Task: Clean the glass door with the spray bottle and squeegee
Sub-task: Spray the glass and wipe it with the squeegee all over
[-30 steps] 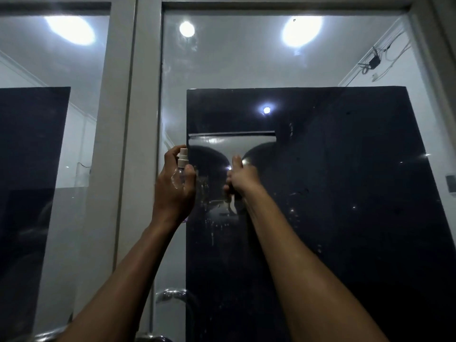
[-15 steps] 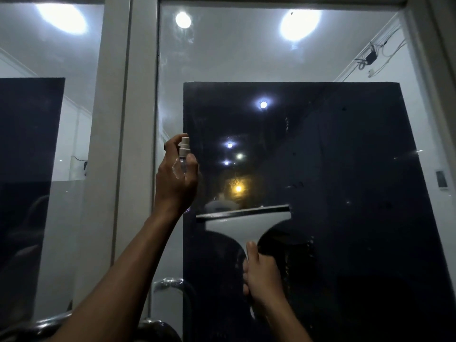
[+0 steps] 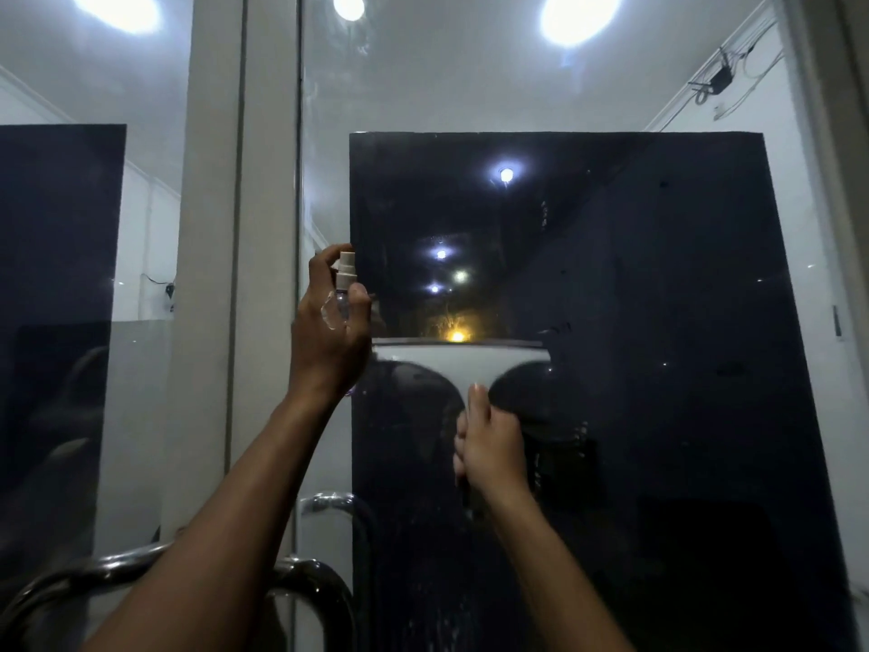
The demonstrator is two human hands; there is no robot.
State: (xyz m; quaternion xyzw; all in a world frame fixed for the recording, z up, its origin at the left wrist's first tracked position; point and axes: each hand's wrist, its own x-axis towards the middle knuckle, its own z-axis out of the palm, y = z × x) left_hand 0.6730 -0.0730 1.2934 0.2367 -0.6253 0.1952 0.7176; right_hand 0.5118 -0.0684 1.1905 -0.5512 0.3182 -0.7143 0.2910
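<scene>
We're mid-stroke with the squeegee (image 3: 463, 357) on the glass door (image 3: 635, 345). Right hand (image 3: 491, 447) wraps its fingers (image 3: 463, 440) round the handle, thumb laid up the neck toward 12 o'clock. Blade sits level across the dark pane, at about centre of view, its left end just beside the left hand (image 3: 329, 341).

Left hand grips the spray bottle (image 3: 344, 284), fingers curled round the body, index over the nozzle top. It's held upright at 9 o'clock from the blade, close to the door frame (image 3: 211, 275). Can't tell if the nozzle is being pressed.

How we'd run this step well:
- keep the blade flat, with even pressure on both ends, or it'll leave streaks
- pull one straight pass and don't tilt the handle sideways
- overlap the next pass onto the cleared strip, working toward 3 o'clock
- keep the bottle out of the blade's path, since it's tight on the left

Droplets and smears show at 6 o'clock below the blade, so that zone likely still needs passes. The door handle (image 3: 324, 585) sits at 7 o'clock; mind the forearm near it.
</scene>
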